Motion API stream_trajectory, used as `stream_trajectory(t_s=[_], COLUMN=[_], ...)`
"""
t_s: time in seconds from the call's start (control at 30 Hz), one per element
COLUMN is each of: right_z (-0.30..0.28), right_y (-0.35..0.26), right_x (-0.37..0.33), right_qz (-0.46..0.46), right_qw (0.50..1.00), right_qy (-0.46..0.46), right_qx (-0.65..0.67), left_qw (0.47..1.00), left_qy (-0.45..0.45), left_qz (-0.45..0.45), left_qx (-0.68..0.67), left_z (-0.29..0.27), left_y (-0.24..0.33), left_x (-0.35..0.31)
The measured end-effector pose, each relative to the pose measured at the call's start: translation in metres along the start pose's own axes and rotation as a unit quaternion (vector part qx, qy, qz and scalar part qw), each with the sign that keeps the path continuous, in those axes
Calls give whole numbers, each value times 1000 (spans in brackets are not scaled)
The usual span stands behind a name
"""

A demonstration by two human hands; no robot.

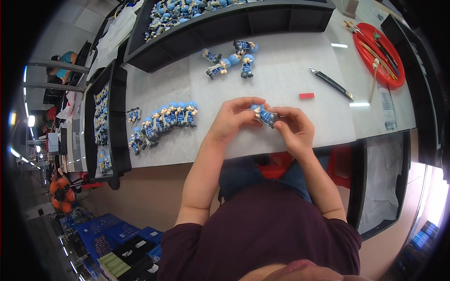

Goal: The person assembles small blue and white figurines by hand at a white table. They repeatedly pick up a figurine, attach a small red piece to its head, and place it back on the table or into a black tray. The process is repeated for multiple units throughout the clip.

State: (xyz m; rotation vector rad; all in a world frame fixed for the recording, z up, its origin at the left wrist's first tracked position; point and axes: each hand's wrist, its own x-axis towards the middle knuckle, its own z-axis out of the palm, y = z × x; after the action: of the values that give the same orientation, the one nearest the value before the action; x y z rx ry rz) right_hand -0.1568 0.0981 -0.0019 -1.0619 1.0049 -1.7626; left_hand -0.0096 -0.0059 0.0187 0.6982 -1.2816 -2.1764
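Between my two hands, just above the near part of the table, is a small figurine [266,116] with blue hair and a blue outfit. My left hand [236,117] grips it at the head end, thumb and fingers closed around it. At the other end, by the dark feet, my right hand [295,127] pinches it between thumb and fingers. A curved row of like figurines [165,119] lies to the left of my left hand. Farther off, a loose group of several more figurines [234,60] rests on the white sheet.
A black bin [234,23] heaped with figurines spans the back; another black tray [121,122] of figurines stands left. To the right lie a small red block [306,96], a utility knife [332,83] and a red oval tray [396,77] with brushes. A black crate [358,182] sits below the table edge.
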Motion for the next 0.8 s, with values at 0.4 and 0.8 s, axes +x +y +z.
stream_trajectory(t_s=[0.4, 0.8], right_z=[-4, -3], right_y=[-2, 1], right_x=[-1, -3], right_qz=[5, -4], right_qw=[999, 999], right_qy=[-20, -28], right_qx=[51, 28], left_qw=[997, 996], left_qy=[-48, -73], left_qz=[62, 46], left_qx=[9, -39], left_z=[-7, -11], left_y=[-6, -10], left_x=[-2, 0])
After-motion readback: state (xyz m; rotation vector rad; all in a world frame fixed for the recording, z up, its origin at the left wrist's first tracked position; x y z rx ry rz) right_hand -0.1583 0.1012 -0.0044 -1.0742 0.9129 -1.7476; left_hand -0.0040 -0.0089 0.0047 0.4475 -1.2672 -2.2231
